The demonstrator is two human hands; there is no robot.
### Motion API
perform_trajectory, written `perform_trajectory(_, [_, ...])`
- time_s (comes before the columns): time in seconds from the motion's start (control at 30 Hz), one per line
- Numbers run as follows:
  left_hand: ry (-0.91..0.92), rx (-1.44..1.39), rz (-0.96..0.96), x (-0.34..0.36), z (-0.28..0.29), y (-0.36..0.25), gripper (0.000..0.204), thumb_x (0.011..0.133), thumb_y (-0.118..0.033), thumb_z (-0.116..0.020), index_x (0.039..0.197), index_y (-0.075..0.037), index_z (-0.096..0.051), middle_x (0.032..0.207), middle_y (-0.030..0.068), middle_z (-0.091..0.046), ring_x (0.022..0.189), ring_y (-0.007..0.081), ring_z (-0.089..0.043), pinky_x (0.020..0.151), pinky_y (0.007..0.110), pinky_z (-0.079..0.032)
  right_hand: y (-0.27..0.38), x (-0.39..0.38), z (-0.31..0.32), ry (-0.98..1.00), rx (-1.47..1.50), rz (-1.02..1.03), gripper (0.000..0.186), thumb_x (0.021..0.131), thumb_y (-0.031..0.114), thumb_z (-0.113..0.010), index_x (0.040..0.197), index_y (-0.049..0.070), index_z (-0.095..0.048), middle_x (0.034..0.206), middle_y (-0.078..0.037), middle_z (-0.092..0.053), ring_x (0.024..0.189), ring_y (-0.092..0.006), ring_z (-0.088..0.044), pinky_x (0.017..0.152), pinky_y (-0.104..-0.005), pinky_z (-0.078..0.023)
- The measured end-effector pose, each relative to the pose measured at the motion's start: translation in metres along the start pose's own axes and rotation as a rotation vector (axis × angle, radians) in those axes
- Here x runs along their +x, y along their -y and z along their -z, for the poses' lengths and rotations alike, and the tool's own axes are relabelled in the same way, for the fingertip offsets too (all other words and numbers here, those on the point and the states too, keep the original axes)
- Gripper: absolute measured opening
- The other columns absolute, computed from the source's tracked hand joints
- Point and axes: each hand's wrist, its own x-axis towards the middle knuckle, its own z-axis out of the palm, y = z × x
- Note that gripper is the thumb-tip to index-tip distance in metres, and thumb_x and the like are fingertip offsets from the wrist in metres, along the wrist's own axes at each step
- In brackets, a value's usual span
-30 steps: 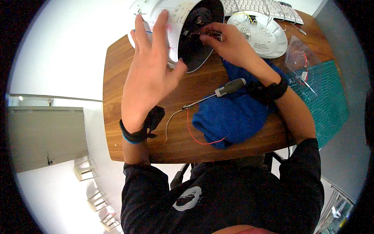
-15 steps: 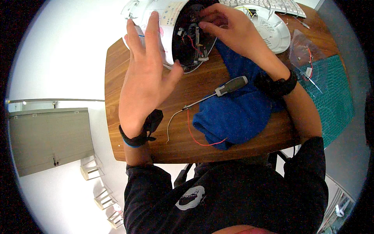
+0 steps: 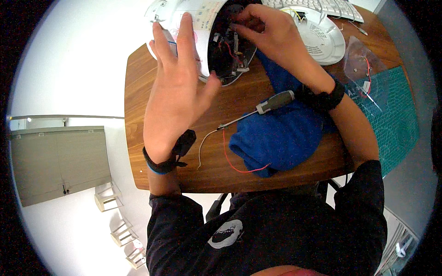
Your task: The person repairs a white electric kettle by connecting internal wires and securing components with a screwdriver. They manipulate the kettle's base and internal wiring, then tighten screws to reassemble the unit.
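Note:
A white rounded appliance housing (image 3: 202,42) lies tipped at the far side of the table, its open end showing a dark interior with red wires and small parts. Spread over its outer wall is my left hand (image 3: 172,99), fingers stretched out and thumb by the rim. My right hand (image 3: 278,39) reaches to the far edge of the opening; its thumb and fingers are pinched together, and what they hold is hidden. Nearer me, a grey-handled screwdriver (image 3: 276,102) rests partly on a crumpled blue cloth (image 3: 281,140). By its tip lie a red wire (image 3: 232,164) and a whitish wire (image 3: 202,146).
A white vented cover (image 3: 324,39) with a yellow wire sits beyond my right forearm, next to a white keyboard (image 3: 338,10). At right, a clear plastic bag (image 3: 359,62) with wired parts overlaps a green cutting mat (image 3: 396,119). The wooden table's (image 3: 152,181) rounded edge is near me.
The housing has shifted slightly to the right, with my left hand moving along on it. My right hand stays at the opening, its wrist a little further left.

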Motion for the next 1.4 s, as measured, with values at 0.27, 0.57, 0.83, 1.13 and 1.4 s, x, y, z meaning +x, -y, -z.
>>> perform_trajectory(0.27, [0.012,-0.037,0.024,0.002,0.002,-0.002,0.097,0.081,-0.008,-0.074,0.161,-0.001,-0.019,0.15,0.0546,-0.015,0.134,0.0689,-0.036,0.113,0.056,-0.039,0.0,0.001,-0.001,-0.049,-0.074,0.21,0.013,0.084,0.002,-0.074,0.094,-0.004,-0.067,0.085,-0.018,-0.065,0.076,-0.0354,-0.067,0.067,-0.0415,-0.054])
perform_trajectory(0.57, [0.004,-0.033,-0.012,0.002,0.0,-0.001,0.099,0.08,-0.007,-0.074,0.161,-0.001,-0.018,0.15,0.0555,-0.013,0.137,0.0719,-0.028,0.113,0.057,-0.038,0.004,0.003,0.006,0.044,-0.109,0.29,0.014,0.085,0.002,-0.072,0.096,-0.005,-0.067,0.093,-0.019,-0.064,0.085,-0.0376,-0.065,0.073,-0.0439,-0.055])
perform_trajectory(0.83, [0.003,0.0,-0.04,0.003,0.0,-0.002,0.099,0.079,-0.007,-0.075,0.16,-0.001,-0.02,0.147,0.0584,-0.015,0.136,0.0748,-0.024,0.116,0.06,-0.033,0.004,0.003,0.01,0.081,-0.129,0.306,0.012,0.088,0.003,-0.068,0.097,-0.005,-0.066,0.096,-0.019,-0.063,0.088,-0.0391,-0.065,0.076,-0.0444,-0.054])
perform_trajectory(1.13, [-0.013,-0.033,-0.002,0.003,-0.004,-0.005,0.097,0.082,-0.009,-0.076,0.161,-0.005,-0.021,0.151,0.0526,-0.015,0.138,0.0702,-0.027,0.116,0.057,-0.036,-0.013,0.001,-0.01,-0.046,-0.269,0.416,0.015,0.091,0.006,-0.07,0.101,-0.001,-0.062,0.093,-0.018,-0.06,0.086,-0.0428,-0.062,0.074,-0.0443,-0.054])
perform_trajectory(1.4, [0.0,0.049,0.061,-0.006,0.02,-0.021,0.083,0.087,-0.02,-0.079,0.158,-0.022,-0.037,0.16,0.0336,-0.028,0.137,0.0553,-0.045,0.107,0.054,-0.048,-0.04,0.009,-0.001,-0.04,-0.176,0.151,0.025,0.094,0.02,-0.068,0.109,0.0,-0.07,0.099,-0.022,-0.071,0.095,-0.046,-0.067,0.085,-0.047,-0.056])
